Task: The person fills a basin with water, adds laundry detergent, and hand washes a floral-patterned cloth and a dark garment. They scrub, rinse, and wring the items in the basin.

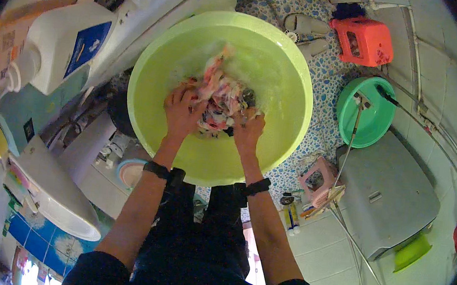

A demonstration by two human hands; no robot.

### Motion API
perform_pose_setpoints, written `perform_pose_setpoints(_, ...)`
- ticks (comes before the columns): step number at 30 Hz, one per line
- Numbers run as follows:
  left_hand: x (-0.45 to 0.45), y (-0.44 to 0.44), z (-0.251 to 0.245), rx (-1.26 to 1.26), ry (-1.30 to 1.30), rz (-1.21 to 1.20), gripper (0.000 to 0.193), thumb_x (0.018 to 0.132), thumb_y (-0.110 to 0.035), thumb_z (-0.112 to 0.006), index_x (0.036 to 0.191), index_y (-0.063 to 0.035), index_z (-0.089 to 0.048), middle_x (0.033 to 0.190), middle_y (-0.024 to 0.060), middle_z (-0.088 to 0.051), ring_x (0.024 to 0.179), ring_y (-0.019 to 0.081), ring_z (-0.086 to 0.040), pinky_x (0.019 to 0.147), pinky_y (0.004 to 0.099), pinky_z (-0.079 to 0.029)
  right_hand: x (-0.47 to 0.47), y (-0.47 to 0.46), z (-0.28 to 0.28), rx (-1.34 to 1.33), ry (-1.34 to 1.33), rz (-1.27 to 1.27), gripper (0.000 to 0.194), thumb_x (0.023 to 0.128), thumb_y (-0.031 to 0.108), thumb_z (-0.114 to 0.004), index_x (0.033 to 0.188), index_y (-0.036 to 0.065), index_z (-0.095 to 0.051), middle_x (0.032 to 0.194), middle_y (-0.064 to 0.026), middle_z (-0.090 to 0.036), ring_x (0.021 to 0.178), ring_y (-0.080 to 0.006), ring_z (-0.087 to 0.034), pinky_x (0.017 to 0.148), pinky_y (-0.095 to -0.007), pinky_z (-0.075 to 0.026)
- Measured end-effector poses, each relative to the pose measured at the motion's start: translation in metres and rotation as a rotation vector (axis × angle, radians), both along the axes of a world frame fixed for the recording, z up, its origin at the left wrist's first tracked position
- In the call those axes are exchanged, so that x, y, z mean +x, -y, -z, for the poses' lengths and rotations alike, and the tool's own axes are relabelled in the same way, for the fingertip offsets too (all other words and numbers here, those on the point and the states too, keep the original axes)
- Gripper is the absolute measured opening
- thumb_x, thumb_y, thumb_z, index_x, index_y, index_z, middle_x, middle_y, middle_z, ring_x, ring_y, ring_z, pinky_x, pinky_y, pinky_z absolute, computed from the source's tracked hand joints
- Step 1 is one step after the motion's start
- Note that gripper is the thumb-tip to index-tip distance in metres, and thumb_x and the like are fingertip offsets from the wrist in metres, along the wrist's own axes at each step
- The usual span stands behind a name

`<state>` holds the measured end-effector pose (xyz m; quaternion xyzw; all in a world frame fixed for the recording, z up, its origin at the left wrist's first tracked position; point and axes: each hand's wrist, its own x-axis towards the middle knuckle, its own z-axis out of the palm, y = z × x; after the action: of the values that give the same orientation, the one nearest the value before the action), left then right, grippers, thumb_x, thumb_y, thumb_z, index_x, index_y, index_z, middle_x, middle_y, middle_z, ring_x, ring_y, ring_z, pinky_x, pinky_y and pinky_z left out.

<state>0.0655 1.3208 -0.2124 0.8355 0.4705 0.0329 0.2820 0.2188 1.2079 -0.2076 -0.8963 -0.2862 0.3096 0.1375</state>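
A large yellow-green plastic basin (299, 66) with water in it stands before me. In its middle lies a bunched wet patterned cloth (221, 96) in pink, white and black. My left hand (183, 110) grips the cloth's left side, the fingers curled at its edge. On the right side my right hand (249, 128) is closed on the cloth, its fingertips partly hidden in the folds. Both wrists wear black bands. Water around the cloth looks cloudy.
A white jug (68, 38) and a white sink (63, 204) are at left. At right are a red stool (364, 42), a green basin (368, 128), a grey lidded box (390, 193), a pink stool (318, 179) and metal poles. Slippers (307, 25) lie on the pebble-patterned floor.
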Motion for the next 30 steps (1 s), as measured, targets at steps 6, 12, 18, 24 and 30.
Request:
perform_pose_setpoints(6,0.006,0.020,0.084,0.241,-0.575,0.104,0.067,0.075,-0.038,-0.070,0.135,-0.0210,-0.046,0.137,0.0114,-0.040,0.118,0.0432,-0.045,0.089,0.0516,-0.045,-0.015,-0.073,0.035,0.227,0.295,-0.186,0.039,0.074,0.021,-0.069,0.112,0.020,-0.059,0.129,-0.0116,-0.048,0.105,-0.0398,-0.050,0.092,-0.0530,-0.037)
perform_pose_setpoints(12,0.028,-0.078,0.090,-0.712,-0.373,-0.005,0.050,0.071,-0.035,-0.072,0.117,-0.0197,-0.060,0.133,0.0064,-0.047,0.118,0.0403,-0.046,0.085,0.0474,-0.049,0.033,-0.122,0.063,-0.211,-0.075,-0.486,0.042,0.083,0.032,-0.059,0.121,0.014,-0.055,0.117,-0.0160,-0.059,0.108,-0.0277,-0.056,0.094,-0.0408,-0.043)
perform_pose_setpoints(18,0.038,-0.051,-0.037,-0.008,0.073,0.263,0.034,0.077,-0.035,-0.069,0.105,-0.0163,-0.066,0.140,0.0062,-0.041,0.125,0.0409,-0.037,0.098,0.0505,-0.039,0.080,-0.090,0.014,0.574,-0.662,0.141,0.033,0.090,0.024,-0.050,0.117,0.005,-0.055,0.118,-0.0207,-0.056,0.108,-0.0359,-0.054,0.093,-0.0502,-0.041)
perform_pose_setpoints(24,0.018,0.003,-0.007,0.113,0.119,-0.092,0.065,0.079,-0.030,-0.067,0.135,-0.0088,-0.044,0.137,0.0180,-0.039,0.122,0.0433,-0.037,0.102,0.0567,-0.028,-0.002,-0.055,0.000,0.492,0.319,-0.381,0.036,0.086,0.026,-0.059,0.122,0.018,-0.056,0.135,-0.0189,-0.044,0.127,-0.0367,-0.037,0.100,-0.0608,-0.028)
perform_pose_setpoints(30,0.037,-0.050,0.094,-0.334,-0.503,-0.046,0.051,0.080,-0.027,-0.067,0.127,-0.0125,-0.053,0.133,0.0214,-0.041,0.119,0.0395,-0.044,0.095,0.0496,-0.041,0.007,-0.114,0.064,0.308,0.288,-0.449,0.038,0.077,0.020,-0.062,0.115,0.021,-0.061,0.115,-0.0131,-0.056,0.110,-0.0368,-0.051,0.092,-0.0574,-0.036)
